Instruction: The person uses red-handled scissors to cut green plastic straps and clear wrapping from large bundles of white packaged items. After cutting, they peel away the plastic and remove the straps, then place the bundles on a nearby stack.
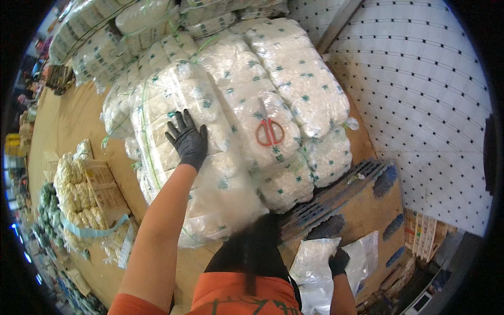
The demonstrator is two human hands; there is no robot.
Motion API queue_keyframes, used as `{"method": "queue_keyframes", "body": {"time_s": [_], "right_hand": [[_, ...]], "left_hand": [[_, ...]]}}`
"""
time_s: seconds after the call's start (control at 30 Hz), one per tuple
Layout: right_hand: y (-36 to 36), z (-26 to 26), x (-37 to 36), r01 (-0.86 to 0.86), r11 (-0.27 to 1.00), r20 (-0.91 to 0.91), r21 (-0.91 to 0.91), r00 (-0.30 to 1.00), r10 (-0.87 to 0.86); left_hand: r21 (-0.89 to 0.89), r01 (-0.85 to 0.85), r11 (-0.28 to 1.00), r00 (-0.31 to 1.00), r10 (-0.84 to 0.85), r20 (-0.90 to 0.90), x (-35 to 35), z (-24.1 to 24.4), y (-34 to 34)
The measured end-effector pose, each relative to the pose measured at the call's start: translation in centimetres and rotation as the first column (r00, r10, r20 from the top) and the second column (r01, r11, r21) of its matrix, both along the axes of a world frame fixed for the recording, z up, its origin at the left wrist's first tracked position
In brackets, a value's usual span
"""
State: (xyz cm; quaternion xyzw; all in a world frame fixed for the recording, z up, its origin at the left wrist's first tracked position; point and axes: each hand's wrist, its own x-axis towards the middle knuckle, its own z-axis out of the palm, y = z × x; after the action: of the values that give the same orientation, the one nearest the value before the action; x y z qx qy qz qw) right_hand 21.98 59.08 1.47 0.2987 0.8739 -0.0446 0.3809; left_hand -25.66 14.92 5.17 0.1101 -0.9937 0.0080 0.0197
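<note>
My left hand [188, 138], in a black glove, lies with fingers spread on a large clear plastic bale [212, 173] of white packed goods, with green straps around it. Scissors with red handles [270, 132] rest on the neighbouring bale [252, 78], to the right of my left hand. Low at the right, my right hand [339, 261], also black-gloved, is closed on a clear plastic bag [315, 262], whose sheets show on both sides of the hand. What the bag holds cannot be told.
More wrapped bales [145, 17] are stacked behind. Left on the floor stand cream-coloured bundles [75, 193] beside a cardboard piece [104, 189] and a light blue strap [94, 230]. Flattened cardboard [366, 204] lies at right, near a white dotted sheet wall [409, 98].
</note>
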Motion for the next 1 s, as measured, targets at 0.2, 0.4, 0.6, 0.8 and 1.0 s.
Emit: {"method": "queue_keyframes", "body": {"time_s": [0.2, 0.4, 0.6, 0.8, 1.0], "right_hand": [[-12.3, -5.9, -28.7, -0.431, 0.869, -0.779, -0.241, 0.621, 0.092], [-20.1, -8.0, -46.3, -0.413, 0.907, -0.769, -0.085, 0.606, 0.204], [-19.5, -10.0, -48.5, -0.317, 0.9, -0.624, -0.299, 0.778, 0.067], [-16.0, -10.1, -46.5, -0.465, 0.767, -0.727, -0.443, 0.687, -0.003], [-18.1, -5.1, -49.2, -0.42, 0.818, -0.5, -0.394, 0.844, 0.192]], "left_hand": [[0.037, 0.098, 0.994, 0.99, -0.094, -0.109, -1.6, 4.6, 1.2], [0.093, 0.101, 0.991, 0.985, -0.086, -0.147, -4.0, 0.9, 1.8], [0.126, 0.088, 0.988, 0.992, -0.075, -0.1, -4.4, 1.1, 2.0], [0.161, 0.089, 0.983, 0.995, -0.079, -0.068, -4.9, 1.6, 2.3], [0.168, 0.071, 0.983, 0.997, -0.066, -0.032, -4.9, 1.5, 1.9]]}}
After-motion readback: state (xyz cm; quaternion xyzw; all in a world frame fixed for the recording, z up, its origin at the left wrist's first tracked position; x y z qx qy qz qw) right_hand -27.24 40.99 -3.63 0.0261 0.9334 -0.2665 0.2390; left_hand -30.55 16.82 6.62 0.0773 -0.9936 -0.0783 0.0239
